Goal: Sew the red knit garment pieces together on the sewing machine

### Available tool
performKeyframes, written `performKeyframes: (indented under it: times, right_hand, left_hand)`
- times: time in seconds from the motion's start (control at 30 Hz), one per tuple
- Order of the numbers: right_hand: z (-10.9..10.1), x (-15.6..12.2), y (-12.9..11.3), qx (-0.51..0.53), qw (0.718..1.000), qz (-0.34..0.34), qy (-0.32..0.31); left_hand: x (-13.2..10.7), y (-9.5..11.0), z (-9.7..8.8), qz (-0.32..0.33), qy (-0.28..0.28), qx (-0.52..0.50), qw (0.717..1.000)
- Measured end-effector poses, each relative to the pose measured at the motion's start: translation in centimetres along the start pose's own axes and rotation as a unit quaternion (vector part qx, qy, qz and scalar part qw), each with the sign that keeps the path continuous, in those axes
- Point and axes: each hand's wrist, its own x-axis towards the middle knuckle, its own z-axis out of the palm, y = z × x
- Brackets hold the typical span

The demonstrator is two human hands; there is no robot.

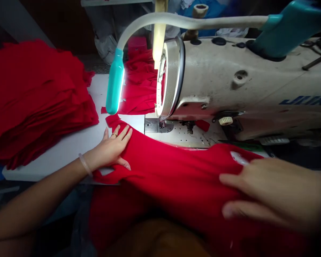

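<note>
A piece of red fabric (171,164) stretches across the table's front edge and hangs down toward my lap. My left hand (115,144) lies flat on its left end, fingers spread, with a ring on one finger and a band at the wrist. Blurred by motion, my right hand (273,192) is over the fabric's right part, thumb and a finger apart; its other fingers are hard to make out. A small white patch (238,157) shows on the fabric beside that hand. Just beyond the fabric is the sewing machine's presser foot (162,124), with no fabric beneath it.
A tall stack of red fabric pieces (37,100) stands on the white table (96,85) at left. More red pieces (139,89) lie behind the needle area. The sewing machine (216,82) fills the right side, and a teal lamp (115,85) on a bent neck hangs at its left.
</note>
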Motion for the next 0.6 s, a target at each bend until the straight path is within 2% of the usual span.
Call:
performKeyframes:
  times: [0.03,0.1,0.13,0.2,0.27,0.3,0.37,0.43,0.5,0.6]
  right_hand:
    - [0.4,-0.3,1.8,-0.042,0.994,-0.067,-0.081]
    - [1.6,0.5,4.0,-0.112,0.988,-0.078,-0.071]
    - [2.2,1.3,4.0,-0.135,0.986,-0.075,-0.069]
    - [3.3,3.4,2.5,-0.141,0.985,-0.071,-0.062]
    - [3.9,5.4,-0.1,-0.109,0.991,-0.057,-0.049]
    - [4.2,6.2,-1.2,-0.077,0.995,-0.048,-0.037]
    - [4.6,7.2,-2.7,0.014,0.997,-0.055,-0.049]
    - [5.2,7.3,-3.0,0.128,0.982,-0.099,-0.103]
    - [5.9,6.9,-2.5,0.201,0.965,-0.109,-0.13]
    - [6.9,6.0,-1.8,0.164,0.982,-0.051,-0.075]
  left_hand:
    - [0.1,0.2,-0.2,-0.003,0.013,0.017,1.0]
    - [0.4,1.0,-0.7,-0.007,0.049,0.039,0.998]
    - [0.6,1.6,-1.0,-0.001,0.074,0.041,0.996]
    - [1.0,2.6,-1.4,0.034,0.124,0.022,0.991]
    - [1.3,3.4,-1.5,0.079,0.147,-0.028,0.986]
    - [1.4,3.7,-1.5,0.091,0.143,-0.053,0.984]
    - [1.2,4.0,-1.3,0.072,0.119,-0.071,0.988]
    - [0.8,4.0,-1.2,0.027,0.089,-0.044,0.995]
    - [0.4,3.8,-1.3,0.008,0.054,-0.008,0.998]
    - [0.0,3.7,-1.7,0.036,0.003,0.011,0.999]
